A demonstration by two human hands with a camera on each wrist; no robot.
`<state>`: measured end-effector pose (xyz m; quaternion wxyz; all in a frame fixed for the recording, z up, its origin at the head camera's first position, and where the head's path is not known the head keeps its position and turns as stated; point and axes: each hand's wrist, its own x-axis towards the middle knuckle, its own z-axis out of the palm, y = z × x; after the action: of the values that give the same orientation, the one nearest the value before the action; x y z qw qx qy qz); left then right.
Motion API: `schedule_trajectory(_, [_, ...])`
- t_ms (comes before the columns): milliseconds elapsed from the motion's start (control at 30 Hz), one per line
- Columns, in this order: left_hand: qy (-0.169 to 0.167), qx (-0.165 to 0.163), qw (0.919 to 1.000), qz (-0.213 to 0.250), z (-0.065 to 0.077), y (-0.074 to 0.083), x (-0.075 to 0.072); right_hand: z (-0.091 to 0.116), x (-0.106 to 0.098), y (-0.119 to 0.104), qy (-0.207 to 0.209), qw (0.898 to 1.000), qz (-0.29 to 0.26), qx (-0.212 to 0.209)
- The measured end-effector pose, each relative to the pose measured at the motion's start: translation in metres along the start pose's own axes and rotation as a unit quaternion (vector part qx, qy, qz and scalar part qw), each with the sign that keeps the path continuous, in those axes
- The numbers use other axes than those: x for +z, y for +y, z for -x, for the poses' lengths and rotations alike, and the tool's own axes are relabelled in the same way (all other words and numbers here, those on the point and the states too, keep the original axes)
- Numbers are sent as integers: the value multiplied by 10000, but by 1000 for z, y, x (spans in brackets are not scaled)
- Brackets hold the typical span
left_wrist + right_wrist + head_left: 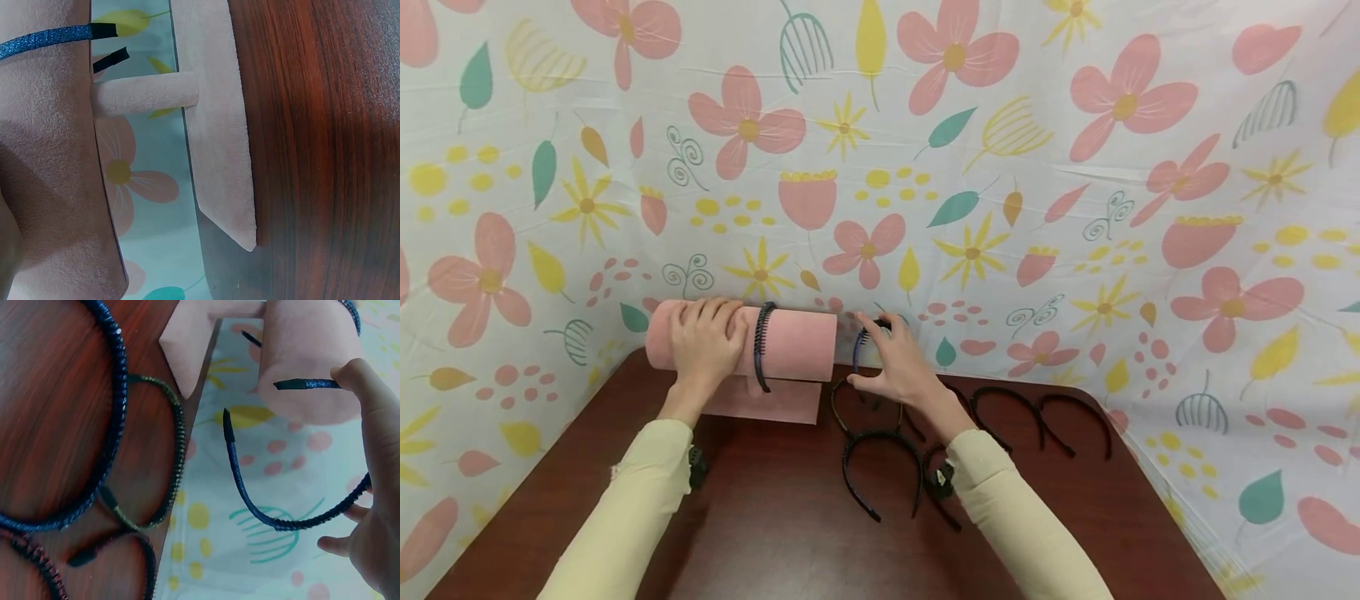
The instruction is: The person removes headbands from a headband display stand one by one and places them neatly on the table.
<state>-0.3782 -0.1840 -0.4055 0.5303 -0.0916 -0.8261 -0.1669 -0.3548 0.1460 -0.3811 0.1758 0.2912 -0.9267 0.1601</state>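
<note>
A pink plush headband stand [801, 343], a padded roll on a post and flat base, stands at the table's back left. My left hand [706, 342] holds the roll near its left end, fingers over the top. One glittery blue headband [761, 346] sits around the roll, right of that hand. Just beyond the roll's right end, my right hand [898, 362] grips a second blue headband [300, 523] between thumb and fingers. Its two tips point toward the roll; one tip overlaps the roll's end in the right wrist view. Only a sliver of the left hand shows in the left wrist view.
Several headbands lie on the dark wooden table [760, 517]: a dark one [848, 471] in front, a greenish-gold one [181, 440], a dark red one [150, 562], and black ones [1041, 417] toward the back right. A floral curtain [880, 208] hangs behind the table.
</note>
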Motion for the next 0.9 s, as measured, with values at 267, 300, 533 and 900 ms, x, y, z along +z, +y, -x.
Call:
schedule_trajectory(267, [-18, -2, 10000, 28, 0, 1, -2, 19, -8, 12, 63, 9997, 60, 208])
schedule_trajectory(300, [-40, -4, 10000, 18, 0, 1, -3, 22, -9, 14, 42, 9997, 62, 247])
schedule_trajectory(533, [-119, -34, 9999, 43, 0, 2, -4, 40, -15, 23, 101, 9990, 105, 434])
schedule_trajectory(900, [-129, 4, 9999, 25, 0, 2, -4, 72, -24, 40, 111, 9979, 146, 617])
